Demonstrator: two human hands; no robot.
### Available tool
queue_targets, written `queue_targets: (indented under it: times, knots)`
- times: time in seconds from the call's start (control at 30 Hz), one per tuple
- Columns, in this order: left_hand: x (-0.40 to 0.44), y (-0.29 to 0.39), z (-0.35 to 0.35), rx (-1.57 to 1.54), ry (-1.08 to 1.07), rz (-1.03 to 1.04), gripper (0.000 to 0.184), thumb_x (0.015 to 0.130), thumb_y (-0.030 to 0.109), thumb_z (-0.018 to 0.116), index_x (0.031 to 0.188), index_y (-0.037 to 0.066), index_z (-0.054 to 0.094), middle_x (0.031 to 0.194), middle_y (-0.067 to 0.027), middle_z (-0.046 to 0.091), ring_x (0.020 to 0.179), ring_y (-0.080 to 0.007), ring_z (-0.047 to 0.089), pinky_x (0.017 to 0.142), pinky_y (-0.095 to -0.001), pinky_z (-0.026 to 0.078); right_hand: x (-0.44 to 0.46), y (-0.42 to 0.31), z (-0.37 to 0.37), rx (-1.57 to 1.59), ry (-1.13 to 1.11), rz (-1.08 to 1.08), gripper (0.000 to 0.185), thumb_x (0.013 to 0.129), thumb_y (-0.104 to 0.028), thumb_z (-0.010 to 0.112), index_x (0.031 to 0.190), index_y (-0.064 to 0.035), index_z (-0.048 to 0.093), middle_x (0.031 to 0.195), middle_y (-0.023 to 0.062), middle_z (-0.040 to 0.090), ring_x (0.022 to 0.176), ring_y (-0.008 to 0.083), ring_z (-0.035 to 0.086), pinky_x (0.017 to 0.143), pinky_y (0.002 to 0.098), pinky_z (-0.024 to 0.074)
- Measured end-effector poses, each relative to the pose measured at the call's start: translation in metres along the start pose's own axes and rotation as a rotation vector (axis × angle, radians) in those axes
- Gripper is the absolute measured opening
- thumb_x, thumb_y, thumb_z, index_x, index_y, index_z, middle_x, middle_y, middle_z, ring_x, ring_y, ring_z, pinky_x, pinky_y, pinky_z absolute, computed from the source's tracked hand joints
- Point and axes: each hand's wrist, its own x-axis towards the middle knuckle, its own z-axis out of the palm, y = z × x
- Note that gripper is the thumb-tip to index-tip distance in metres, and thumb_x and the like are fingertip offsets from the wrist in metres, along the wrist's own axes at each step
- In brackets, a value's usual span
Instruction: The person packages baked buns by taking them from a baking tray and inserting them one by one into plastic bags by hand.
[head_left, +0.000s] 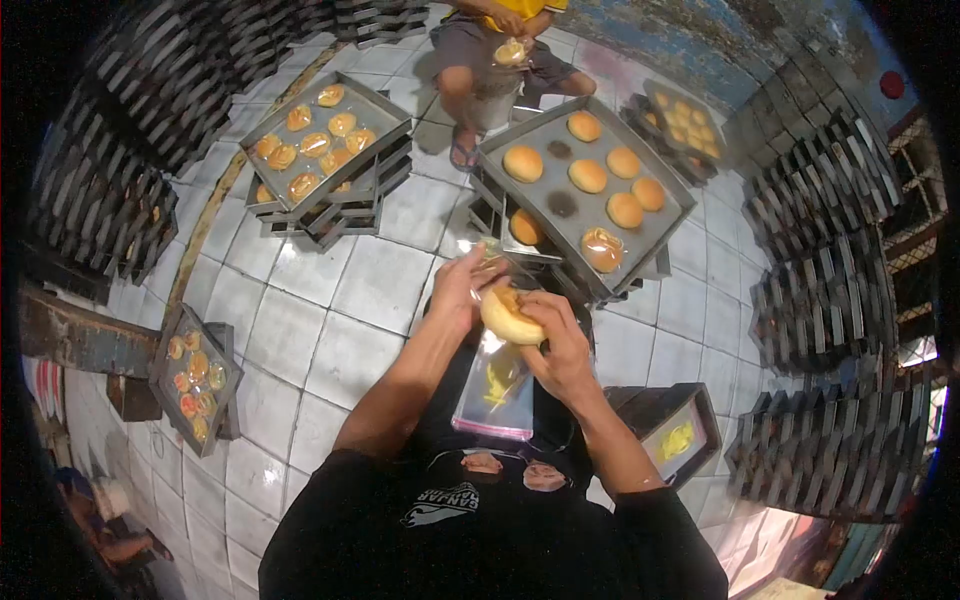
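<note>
My right hand [560, 340] grips a round golden bun [508, 318] above my lap, its pale side facing me. Just left of it, my left hand [463, 288] has its fingers bent around a clear plastic bag [490, 252], whose edges are hard to make out. A stack of clear plastic bags [492, 415] with a pink edge and a yellow print lies on my lap below the bun. Ahead, a metal tray [560, 232] carries several unwrapped buns [587, 176] and one wrapped bun [602, 249] in its near corner.
Stacked trays of wrapped buns [315, 145] stand front left, and a smaller tray [222, 408] sits at left. Another person [505, 60] sits ahead holding a wrapped bun. A box [676, 440] is by my right side. Tall stacks of dark trays [820, 290] line both sides.
</note>
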Motion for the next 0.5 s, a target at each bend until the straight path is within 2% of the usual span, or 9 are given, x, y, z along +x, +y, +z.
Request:
queue_targets:
  times: [0.03,0.1,0.13,0.23,0.3,0.37,0.4,0.43,0.5]
  knots:
    - [-0.01,-0.002,0.011,0.002,-0.005,-0.003,0.037,0.103,0.028,0.062,0.128,0.001,0.058,0.123,-0.0158,0.067,0.113,-0.0295,0.066,0.1,-0.0473,0.052,-0.007,0.009,0.003,-0.125,0.024,-0.11,0.054,0.07,0.008,0.078,0.12,-0.0019,0.061,0.12,0.0186,0.063,0.113,0.038,0.064,0.095,0.04,0.0554]
    - [-0.029,-0.002,0.028,-0.032,-0.135,-0.101,0.04,0.105,0.036,0.056,0.127,0.002,0.059,0.123,-0.0144,0.067,0.113,-0.0288,0.066,0.1,-0.0474,0.052,-0.011,0.022,0.003,-0.21,0.194,-0.087,0.052,0.067,0.012,0.075,0.116,-0.001,0.061,0.119,0.0174,0.064,0.112,0.0389,0.064,0.092,0.0419,0.0569]
    - [-0.039,-0.001,0.029,0.06,-0.216,-0.173,0.044,0.106,0.041,0.048,0.127,0.004,0.061,0.125,-0.0129,0.067,0.114,-0.0276,0.066,0.101,-0.0463,0.052,-0.009,0.016,0.003,-0.17,0.26,-0.084,0.048,0.066,0.01,0.075,0.112,-0.0014,0.062,0.118,0.0166,0.065,0.112,0.0369,0.065,0.095,0.0454,0.054]
    - [-0.075,-0.005,0.034,-0.034,-0.238,-0.199,0.046,0.106,0.042,0.046,0.128,0.005,0.062,0.125,-0.0123,0.068,0.113,-0.0271,0.066,0.103,-0.0454,0.051,0.005,-0.01,-0.001,-0.373,0.176,-0.141,0.048,0.066,0.003,0.076,0.112,-0.0026,0.063,0.116,0.0162,0.066,0.114,0.0341,0.065,0.103,0.0511,0.0472]
    - [-0.055,-0.014,0.006,-0.113,-0.254,-0.233,0.047,0.106,0.042,0.045,0.129,0.005,0.061,0.124,-0.0125,0.069,0.114,-0.0278,0.066,0.103,-0.046,0.051,-0.001,-0.014,0.015,-0.285,0.07,-0.047,0.048,0.073,-0.005,0.075,0.119,-0.0036,0.064,0.122,0.018,0.067,0.123,0.0345,0.061,0.113,0.0559,0.0373]
    - [-0.042,-0.006,-0.024,-0.23,-0.276,-0.161,0.045,0.106,0.041,0.044,0.13,0.006,0.062,0.125,-0.0125,0.068,0.115,-0.0287,0.065,0.103,-0.0462,0.051,-0.018,-0.02,0.052,-0.151,-0.045,0.022,0.051,0.078,-0.005,0.073,0.128,-0.0032,0.063,0.133,0.0216,0.063,0.132,0.037,0.056,0.118,0.0572,0.0311]
    - [-0.04,-0.002,-0.035,-0.268,-0.185,-0.195,0.044,0.107,0.036,0.043,0.135,0.006,0.059,0.132,-0.0126,0.066,0.121,-0.0295,0.063,0.107,-0.0454,0.049,-0.029,-0.016,0.071,-0.125,-0.144,0.041,0.053,0.085,-0.006,0.068,0.137,-0.0025,0.059,0.139,0.0238,0.059,0.138,0.0371,0.052,0.122,0.0589,0.0248]
    - [-0.05,-0.004,-0.035,-0.259,-0.178,-0.185,0.044,0.107,0.036,0.043,0.135,0.006,0.059,0.132,-0.0126,0.066,0.121,-0.0295,0.063,0.107,-0.0454,0.049,-0.026,-0.016,0.076,-0.111,-0.138,0.036,0.053,0.085,-0.006,0.068,0.137,-0.0025,0.059,0.139,0.0238,0.059,0.138,0.0371,0.052,0.122,0.0589,0.0248]
    - [-0.075,-0.031,-0.019,-0.128,-0.172,0.079,0.047,0.109,0.034,0.043,0.145,0.005,0.05,0.143,-0.013,0.059,0.131,-0.0289,0.056,0.114,-0.0432,0.042,-0.017,-0.008,0.074,-0.41,-0.101,-0.06,0.052,0.087,-0.004,0.062,0.139,-0.0017,0.056,0.141,0.0237,0.057,0.138,0.035,0.052,0.122,0.0595,0.0249]
